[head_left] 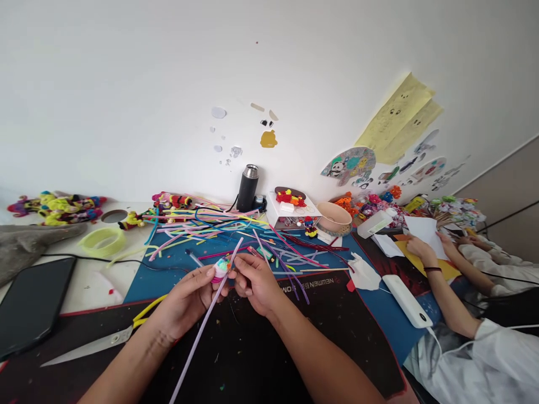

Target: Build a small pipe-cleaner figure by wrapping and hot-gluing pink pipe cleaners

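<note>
My left hand (189, 294) is closed round a small coiled pipe-cleaner piece (220, 270) in white, turquoise and magenta, with a bit of orange at its side. A long lilac pipe cleaner (200, 334) runs across this piece, slanting from its upper right down toward me. My right hand (259, 285) is at the right side of the piece, thumb and fingers pinched on the lilac pipe cleaner where it passes. The exact contact between fingertips and piece is partly hidden. Both hands are above the black desk mat (256, 359).
Yellow-handled scissors (113, 338) lie left of my left arm, beyond them a black tablet (36, 303). Loose pipe cleaners (210, 224) spread behind my hands, before a black thermos (247, 188). A white power bank (406, 301) lies right; a co-worker's hands (423, 251) hold paper there.
</note>
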Demonstrator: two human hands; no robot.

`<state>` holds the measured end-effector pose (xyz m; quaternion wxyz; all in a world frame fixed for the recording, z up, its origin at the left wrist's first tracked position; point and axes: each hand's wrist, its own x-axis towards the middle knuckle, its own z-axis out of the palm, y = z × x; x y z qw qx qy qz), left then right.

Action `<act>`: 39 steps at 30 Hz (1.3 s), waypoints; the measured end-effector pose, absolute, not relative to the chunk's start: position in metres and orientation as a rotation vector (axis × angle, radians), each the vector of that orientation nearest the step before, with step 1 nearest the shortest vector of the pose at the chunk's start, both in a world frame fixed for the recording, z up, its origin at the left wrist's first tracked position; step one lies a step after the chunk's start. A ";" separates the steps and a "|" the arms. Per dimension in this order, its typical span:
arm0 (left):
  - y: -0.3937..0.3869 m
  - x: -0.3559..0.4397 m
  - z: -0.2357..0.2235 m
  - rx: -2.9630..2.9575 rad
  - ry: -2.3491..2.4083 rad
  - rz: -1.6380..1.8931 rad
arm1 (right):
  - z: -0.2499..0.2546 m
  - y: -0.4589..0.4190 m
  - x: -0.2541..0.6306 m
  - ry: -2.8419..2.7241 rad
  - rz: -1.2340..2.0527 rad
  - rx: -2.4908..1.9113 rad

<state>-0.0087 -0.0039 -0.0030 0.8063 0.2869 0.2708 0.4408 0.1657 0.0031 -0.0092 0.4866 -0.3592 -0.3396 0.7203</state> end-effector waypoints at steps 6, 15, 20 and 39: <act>-0.004 -0.009 -0.012 0.595 0.527 0.924 | -0.004 0.006 0.161 -0.743 1.838 -0.823; 0.011 -0.031 -0.008 0.669 0.951 1.168 | 0.002 0.008 0.170 -0.851 1.764 -0.828; 0.011 -0.031 0.003 0.805 1.074 1.250 | -0.001 0.011 0.170 -0.958 1.787 -0.864; 0.007 -0.029 0.003 1.056 1.212 1.240 | -0.006 0.013 0.157 -1.344 1.656 -0.969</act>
